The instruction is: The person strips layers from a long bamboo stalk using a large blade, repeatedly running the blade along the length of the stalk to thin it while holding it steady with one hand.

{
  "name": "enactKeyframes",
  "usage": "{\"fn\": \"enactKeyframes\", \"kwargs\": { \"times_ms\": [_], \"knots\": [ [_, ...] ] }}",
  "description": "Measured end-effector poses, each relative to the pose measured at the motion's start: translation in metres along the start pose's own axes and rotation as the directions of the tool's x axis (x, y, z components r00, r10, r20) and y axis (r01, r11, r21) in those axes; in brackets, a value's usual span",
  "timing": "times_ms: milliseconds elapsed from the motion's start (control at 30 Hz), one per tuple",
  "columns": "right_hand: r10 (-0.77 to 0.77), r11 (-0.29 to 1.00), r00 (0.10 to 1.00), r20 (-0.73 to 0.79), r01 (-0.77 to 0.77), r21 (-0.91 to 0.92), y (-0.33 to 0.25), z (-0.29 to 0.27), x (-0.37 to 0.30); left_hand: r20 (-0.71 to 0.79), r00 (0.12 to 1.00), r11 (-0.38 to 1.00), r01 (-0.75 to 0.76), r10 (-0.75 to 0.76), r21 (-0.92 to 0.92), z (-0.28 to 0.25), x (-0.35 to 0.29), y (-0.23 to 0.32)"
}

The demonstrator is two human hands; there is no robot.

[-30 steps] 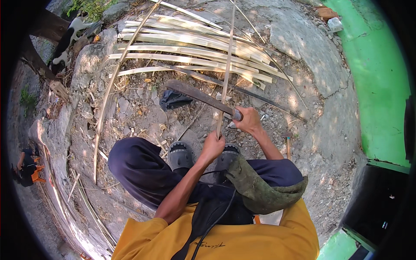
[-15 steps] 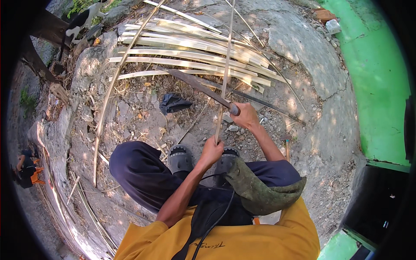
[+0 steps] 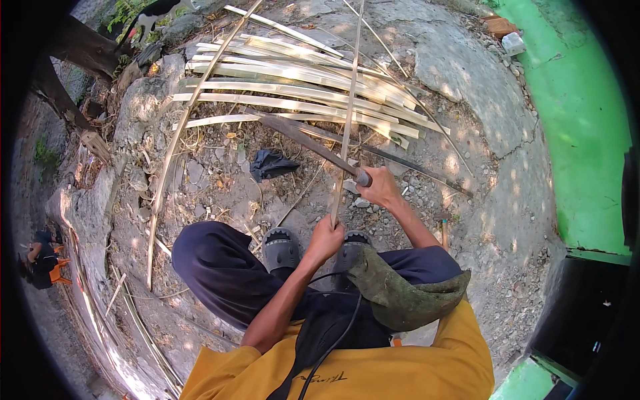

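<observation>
before the pale split-wood pile (image 3: 287, 72): your left hand (image 3: 325, 240), closed round a long tan wooden strip (image 3: 349, 110) pointing pileward; your right hand (image 3: 381, 187), nearer the pile, gripping a dark-bladed knife (image 3: 310, 145) across the strip.

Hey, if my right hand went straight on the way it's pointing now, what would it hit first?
Probably the long pale strip held in your left hand: it crosses just ahead of your right hand, which grips the knife. Depth is unclear, so the hand might pass above or below it.
</observation>
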State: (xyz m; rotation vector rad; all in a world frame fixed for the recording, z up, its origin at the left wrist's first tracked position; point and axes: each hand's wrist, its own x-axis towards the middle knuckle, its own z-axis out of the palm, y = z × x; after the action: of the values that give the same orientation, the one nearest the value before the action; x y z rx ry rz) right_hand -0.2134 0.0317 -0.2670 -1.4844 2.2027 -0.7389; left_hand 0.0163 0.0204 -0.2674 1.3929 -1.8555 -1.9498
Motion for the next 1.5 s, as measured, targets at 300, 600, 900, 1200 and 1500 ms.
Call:
{"fn": "enactKeyframes", "kwargs": {
  "times_ms": [300,600,900,1200,1500],
  "knots": [
    [-0.131,0.99,0.991,0.001,0.131,-0.054,0.003,-0.007,0.019,-0.1,0.99,0.99,-0.085,0.097,0.113,-0.006,0.0,0.002],
    [-0.116,0.993,0.993,0.033,0.117,-0.011,-0.005,-0.007,-0.002,0.04,0.999,1.0,0.03,-0.03,-0.002,-0.009,-0.005,0.003],
    [-0.173,0.982,0.981,-0.088,0.164,-0.097,0.004,0.002,0.016,-0.008,0.999,0.999,-0.032,0.032,0.028,-0.015,-0.004,0.004],
    [-0.094,0.994,0.99,-0.109,0.087,-0.067,0.02,-0.018,0.056,0.003,1.0,1.0,-0.02,0.02,0.001,0.0,-0.031,0.007],
    [-0.059,0.995,0.998,-0.006,0.058,-0.087,0.0,-0.001,0.02,0.092,0.989,0.988,0.122,-0.113,-0.093,-0.021,-0.041,0.003]
  ]
}}
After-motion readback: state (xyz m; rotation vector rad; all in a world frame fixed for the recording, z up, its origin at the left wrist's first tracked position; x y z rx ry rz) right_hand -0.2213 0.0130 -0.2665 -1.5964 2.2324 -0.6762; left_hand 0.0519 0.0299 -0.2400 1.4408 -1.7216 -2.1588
